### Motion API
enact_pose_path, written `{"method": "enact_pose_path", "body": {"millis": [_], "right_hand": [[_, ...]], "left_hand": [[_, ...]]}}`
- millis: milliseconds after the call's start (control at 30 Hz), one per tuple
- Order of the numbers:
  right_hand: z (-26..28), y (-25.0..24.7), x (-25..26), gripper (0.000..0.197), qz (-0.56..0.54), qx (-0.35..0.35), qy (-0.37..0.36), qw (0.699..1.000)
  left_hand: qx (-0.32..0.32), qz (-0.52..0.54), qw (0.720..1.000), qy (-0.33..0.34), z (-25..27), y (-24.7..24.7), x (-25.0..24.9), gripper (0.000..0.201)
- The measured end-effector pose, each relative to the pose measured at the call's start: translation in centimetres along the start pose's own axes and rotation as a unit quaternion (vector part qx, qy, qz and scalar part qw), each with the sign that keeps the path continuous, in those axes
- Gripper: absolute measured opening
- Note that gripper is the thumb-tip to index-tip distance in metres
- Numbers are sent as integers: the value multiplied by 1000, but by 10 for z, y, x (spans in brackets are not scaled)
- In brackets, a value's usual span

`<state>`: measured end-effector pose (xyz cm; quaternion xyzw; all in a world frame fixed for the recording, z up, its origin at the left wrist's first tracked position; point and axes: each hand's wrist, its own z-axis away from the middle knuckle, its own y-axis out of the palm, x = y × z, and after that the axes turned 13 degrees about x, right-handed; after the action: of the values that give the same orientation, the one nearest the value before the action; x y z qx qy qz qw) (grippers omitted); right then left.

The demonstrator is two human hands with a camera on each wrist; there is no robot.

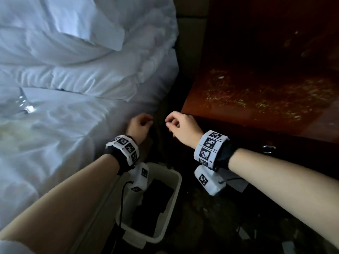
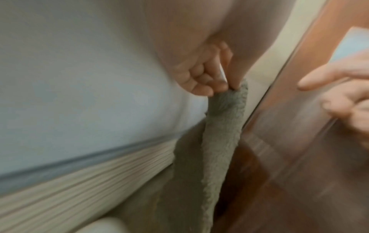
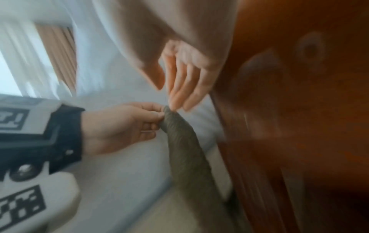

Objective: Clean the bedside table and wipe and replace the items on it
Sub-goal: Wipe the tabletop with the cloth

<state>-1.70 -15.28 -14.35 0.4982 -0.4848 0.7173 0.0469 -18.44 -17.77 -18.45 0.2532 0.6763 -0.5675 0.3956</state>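
Observation:
The bedside table is dark red-brown wood, its top speckled with pale dust. In the gap between it and the bed hangs a grey-green cloth; in the head view it is only a dark strip. My left hand pinches the cloth's top corner between thumb and fingers. My right hand is beside it at the table's front left corner, thumb apart from the fingers, fingertips close to the cloth's top, holding nothing.
A white bed with rumpled sheets fills the left; a clear plastic wrapper lies on it. A white bin with something dark inside stands on the floor below my wrists. The table's drawer has a metal ring handle.

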Motion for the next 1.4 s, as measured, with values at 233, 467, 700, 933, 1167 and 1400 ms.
{"method": "enact_pose_path", "body": {"millis": [233,467,700,933,1167,1400], "right_hand": [[-6,-89,29,16,-118,-76,20,990],[-12,-153,4,12,-121,-153,32,980],[-13,-167,-37,15,-95,-126,82,984],[-27,-169,-40,12,-53,-73,100,991],[-25,-182,-48,11,-40,-83,123,988],[-20,-184,-55,13,-31,-61,141,988]], "left_hand": [[-17,6,992,125,-20,-22,-109,17],[100,6,993,56,-42,15,-143,21],[344,-264,899,57,-65,12,-155,69],[403,-332,851,61,-93,10,-170,76],[362,-320,869,102,-121,25,-161,77],[377,-317,865,91,-129,22,-163,72]]}}
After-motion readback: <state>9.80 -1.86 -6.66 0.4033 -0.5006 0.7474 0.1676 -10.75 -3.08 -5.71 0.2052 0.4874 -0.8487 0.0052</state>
